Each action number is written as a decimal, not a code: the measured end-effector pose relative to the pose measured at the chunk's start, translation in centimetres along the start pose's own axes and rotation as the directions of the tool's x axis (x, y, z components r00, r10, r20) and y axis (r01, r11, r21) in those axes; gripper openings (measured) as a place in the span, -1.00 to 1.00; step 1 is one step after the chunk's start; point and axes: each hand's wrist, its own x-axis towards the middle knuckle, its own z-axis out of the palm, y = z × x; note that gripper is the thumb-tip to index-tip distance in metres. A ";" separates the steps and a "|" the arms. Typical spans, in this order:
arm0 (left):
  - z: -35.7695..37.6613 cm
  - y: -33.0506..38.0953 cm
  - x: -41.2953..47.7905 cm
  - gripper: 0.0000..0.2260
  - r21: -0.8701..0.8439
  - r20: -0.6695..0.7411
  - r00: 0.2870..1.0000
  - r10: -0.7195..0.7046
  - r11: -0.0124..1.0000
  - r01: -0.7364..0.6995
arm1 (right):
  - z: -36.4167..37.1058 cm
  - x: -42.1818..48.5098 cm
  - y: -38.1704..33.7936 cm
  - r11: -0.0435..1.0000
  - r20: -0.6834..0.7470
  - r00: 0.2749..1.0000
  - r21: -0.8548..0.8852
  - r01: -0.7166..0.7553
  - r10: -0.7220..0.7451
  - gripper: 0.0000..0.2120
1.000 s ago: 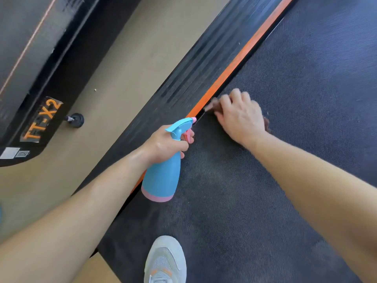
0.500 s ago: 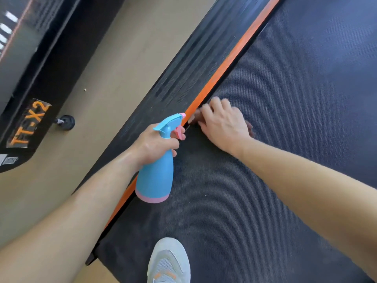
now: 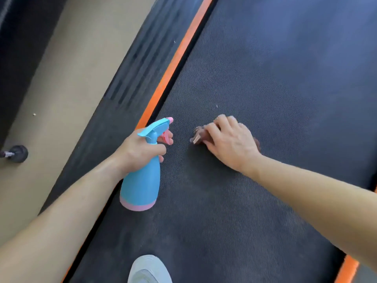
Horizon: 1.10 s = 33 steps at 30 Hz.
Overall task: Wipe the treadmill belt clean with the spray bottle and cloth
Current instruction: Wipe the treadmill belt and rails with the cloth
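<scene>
My left hand grips the neck of a blue spray bottle with a pink base and pink trigger, held above the left part of the dark textured treadmill belt, nozzle pointing up and right. My right hand presses a small brownish cloth flat onto the belt, a short gap to the right of the bottle. Most of the cloth is hidden under the palm; only a crumpled corner sticks out on the left.
An orange strip and a black ribbed side rail run along the belt's left edge; a second orange strip shows at the lower right. Beige floor and a black wheel lie left. A grey shoe stands on the belt.
My right hand has slid the cloth away from the orange edge strip, rightward onto the belt. The left hand keeps the bottle beside it, and the view has shifted.
</scene>
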 end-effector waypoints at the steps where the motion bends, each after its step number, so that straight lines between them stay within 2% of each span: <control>1: 0.7 0.4 0.1 -0.48 0.007 0.036 0.999 0.011 1.000 -0.011 | -0.4 0.5 1.4 0.996 -0.014 0.996 0.004 -0.087 0.087 -0.68; 3: 1.9 1.1 0.4 -0.49 0.056 0.107 0.994 0.025 0.998 -0.031 | -0.7 -0.4 2.4 0.990 -0.014 0.990 -0.001 -0.139 0.139 -0.68; 8: 4.6 3.0 1.0 -0.45 0.184 0.184 0.983 0.014 0.982 -0.049 | -0.9 -10.2 -0.3 0.999 0.037 0.999 0.051 0.000 -0.002 -0.72; 12: 7.5 4.3 1.5 -0.47 0.237 0.252 0.966 0.063 0.963 -0.125 | -1.5 -17.0 -2.3 0.986 0.081 0.988 0.097 -0.139 0.131 -0.74; 15: 10.0 5.2 1.7 -0.46 0.284 0.322 0.945 0.054 0.947 -0.150 | -1.7 -20.2 -2.2 0.987 0.112 0.985 0.074 -0.142 0.133 -0.72; 17: 11.8 6.0 1.5 -0.49 0.308 0.374 0.926 0.050 0.935 -0.175 | -2.0 -21.9 -1.1 0.978 0.099 0.976 0.051 -0.202 0.196 -0.71; 20: 14.3 7.1 1.2 -0.63 0.391 0.474 0.879 0.043 0.885 -0.254 | -2.5 -24.0 0.7 0.930 0.062 0.928 0.023 -0.368 0.366 -0.70; 24: 16.4 8.4 0.6 -0.81 0.464 0.538 0.842 0.032 0.823 -0.328 | -3.7 -26.0 2.3 0.863 0.039 0.862 0.007 -0.506 0.505 -0.67; 29: 17.9 8.5 0.6 -0.82 0.547 0.564 0.825 0.025 0.737 -0.397 | -4.5 -27.6 2.2 0.729 0.047 0.732 0.061 -0.682 0.680 -0.66; 33: 17.8 8.3 -0.2 -0.73 0.527 0.576 0.817 0.010 0.760 -0.380 | -4.8 -27.7 1.9 0.748 0.058 0.750 0.053 -0.662 0.659 -0.64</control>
